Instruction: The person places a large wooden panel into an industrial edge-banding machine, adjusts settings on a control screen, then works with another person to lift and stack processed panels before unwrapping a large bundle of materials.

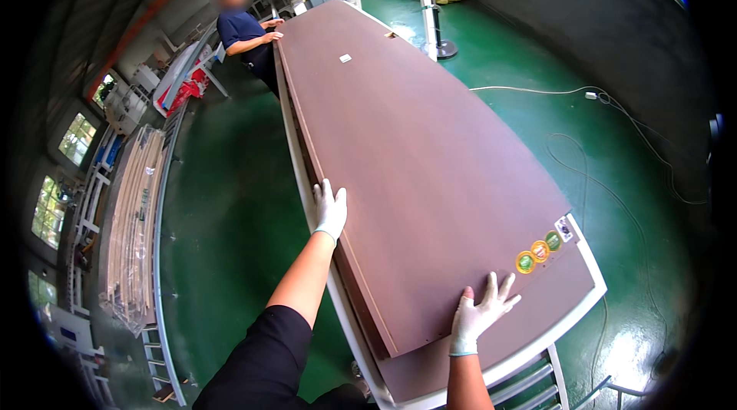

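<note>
A long brown door-like panel (414, 149) lies flat, slightly askew, on top of another brown board with a pale border (553, 287). My left hand (330, 209), in a white glove, rests at the panel's left edge with its fingers stretched forward. Close to the near end, my gloved right hand (481, 313) lies on the panel with fingers spread. Round green and gold stickers (540, 249) and a small square label (564, 228) sit at the panel's near right corner. A small white tag (345, 58) is farther up.
At the far left edge of the panel stands a co-worker (247, 30) with both hands on it. Wrapped long strips (137, 218) lie on a roller conveyor (163, 256) to the left. A cable (530, 90) crosses the green floor at right, near a metal post (430, 22). Rollers (530, 385) show below the stack.
</note>
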`<action>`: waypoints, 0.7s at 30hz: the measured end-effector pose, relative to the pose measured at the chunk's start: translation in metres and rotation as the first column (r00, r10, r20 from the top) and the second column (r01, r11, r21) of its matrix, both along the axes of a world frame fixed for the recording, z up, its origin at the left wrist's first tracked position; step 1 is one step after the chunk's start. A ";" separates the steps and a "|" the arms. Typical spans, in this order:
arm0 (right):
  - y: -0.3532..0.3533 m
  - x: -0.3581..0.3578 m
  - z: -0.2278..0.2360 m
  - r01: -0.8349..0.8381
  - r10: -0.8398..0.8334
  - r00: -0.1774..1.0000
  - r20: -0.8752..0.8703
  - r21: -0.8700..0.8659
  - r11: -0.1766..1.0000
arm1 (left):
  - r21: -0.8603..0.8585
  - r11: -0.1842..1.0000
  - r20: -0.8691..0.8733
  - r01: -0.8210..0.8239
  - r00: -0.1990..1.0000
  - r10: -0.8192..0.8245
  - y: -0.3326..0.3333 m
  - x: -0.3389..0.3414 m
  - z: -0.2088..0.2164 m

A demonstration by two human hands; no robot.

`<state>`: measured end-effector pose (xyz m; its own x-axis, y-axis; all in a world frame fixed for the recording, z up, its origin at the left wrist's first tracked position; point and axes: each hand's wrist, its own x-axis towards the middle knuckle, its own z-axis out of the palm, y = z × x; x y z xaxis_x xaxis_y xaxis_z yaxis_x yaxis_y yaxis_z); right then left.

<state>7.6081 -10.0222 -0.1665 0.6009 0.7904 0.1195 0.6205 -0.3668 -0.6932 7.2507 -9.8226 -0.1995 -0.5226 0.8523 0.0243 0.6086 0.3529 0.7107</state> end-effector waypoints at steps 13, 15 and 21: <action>0.028 0.001 -0.010 -0.060 0.104 0.924 0.369 -0.130 0.990 | 0.120 0.972 -0.006 0.204 0.979 -0.205 0.030 -0.032 -0.036; 0.029 0.023 -0.023 -0.096 0.134 0.912 0.388 -0.115 0.989 | 0.260 0.864 0.012 0.431 0.893 -0.450 0.001 -0.048 -0.040; 0.012 0.080 -0.056 0.150 -0.092 0.892 0.442 -0.099 0.984 | -0.056 0.486 0.163 0.872 0.488 -0.857 -0.188 -0.116 -0.036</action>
<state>7.6885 -10.0101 -0.2225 0.6037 0.7409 0.2943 0.7939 -0.5246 -0.3076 7.1346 -10.0101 -0.2360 0.4876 0.8662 -0.1095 0.5828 -0.2295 0.7796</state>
